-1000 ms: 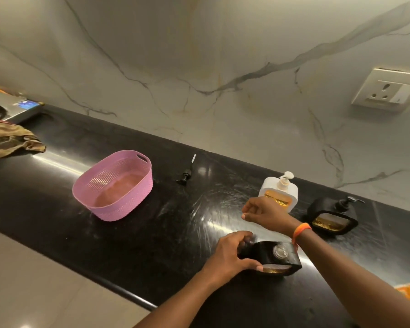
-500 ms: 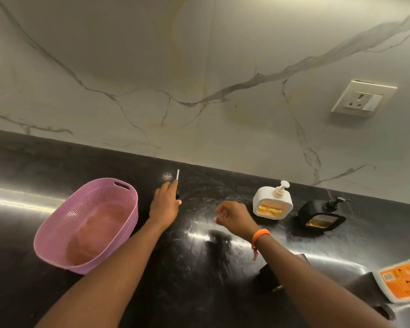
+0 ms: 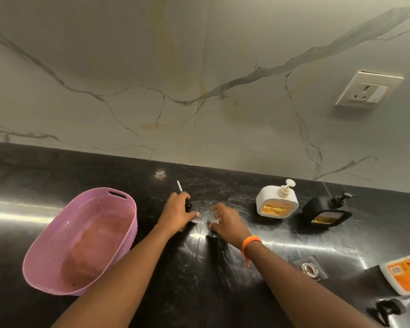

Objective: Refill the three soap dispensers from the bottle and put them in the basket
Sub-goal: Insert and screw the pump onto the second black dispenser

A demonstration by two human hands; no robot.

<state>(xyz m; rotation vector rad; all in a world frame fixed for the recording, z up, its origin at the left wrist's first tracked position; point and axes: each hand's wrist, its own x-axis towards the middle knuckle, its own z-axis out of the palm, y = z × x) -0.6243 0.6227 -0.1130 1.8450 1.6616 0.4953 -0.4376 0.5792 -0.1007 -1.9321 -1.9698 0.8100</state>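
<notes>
At frame centre, the left hand [image 3: 178, 213] grips the loose pump [image 3: 184, 200] to refit it; the right hand [image 3: 226, 221] hovers with fingers loosely curled, holding nothing.

Free room and obstacles, placed from the pink basket [image 3: 81, 240]:

- Basket: open-topped, its mouth unobstructed from above.
- Just right of it: left hand [image 3: 178, 213] gripping the black pump head [image 3: 188, 205], its white tube pointing at the wall.
- Next right: right hand [image 3: 227, 224], fingers loosely curled, a narrow strip of bare table [image 3: 199, 268] between the two hands.
- Farther right, by the wall: white dispenser [image 3: 277, 202] and black dispenser [image 3: 326, 213], upright, a slim gap between.
- Far right, near edge: uncapped dispenser [image 3: 310, 268] and orange-labelled bottle [image 3: 405, 274].
</notes>
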